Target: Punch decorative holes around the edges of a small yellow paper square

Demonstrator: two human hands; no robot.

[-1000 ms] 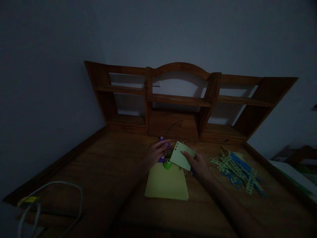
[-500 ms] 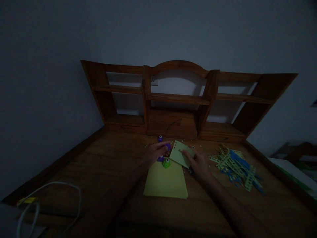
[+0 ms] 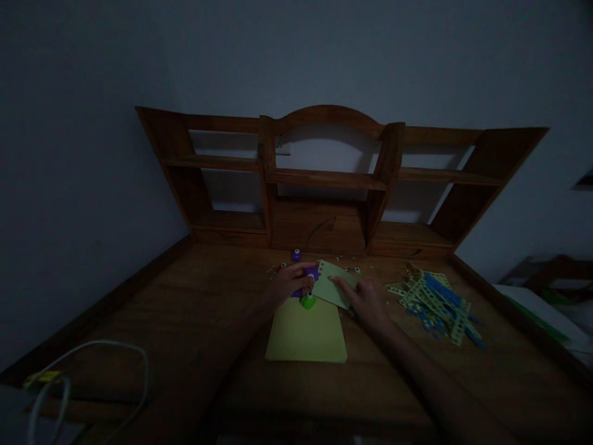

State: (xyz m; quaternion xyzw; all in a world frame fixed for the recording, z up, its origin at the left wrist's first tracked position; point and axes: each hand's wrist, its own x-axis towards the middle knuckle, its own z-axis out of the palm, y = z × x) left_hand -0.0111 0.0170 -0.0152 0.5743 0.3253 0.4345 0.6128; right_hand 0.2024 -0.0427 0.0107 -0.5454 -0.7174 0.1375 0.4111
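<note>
My left hand (image 3: 287,284) is closed on a small purple craft punch (image 3: 311,272) with a white spot. My right hand (image 3: 368,301) pinches a pale yellow-green sheet of paper (image 3: 331,287), thumb on top, which has a few holes along its left edge. That edge touches or nearly touches the punch; whether it sits inside the slot I cannot tell. Just below stands a green craft punch (image 3: 308,301) at the upper end of a stack of yellow paper (image 3: 306,334). Another purple punch (image 3: 296,254) stands behind my left hand. The room is dim.
Cut paper strips with holes (image 3: 430,300) and blue strips (image 3: 447,296) lie piled on the right. Tiny scraps (image 3: 340,258) dot the desk. A wooden shelf unit (image 3: 324,179) stands at the back, and a white cable (image 3: 146,371) loops at lower left.
My left hand's fingers have closed in further around the purple punch. The sheet in my right hand has shifted slightly left along with the whole view.
</note>
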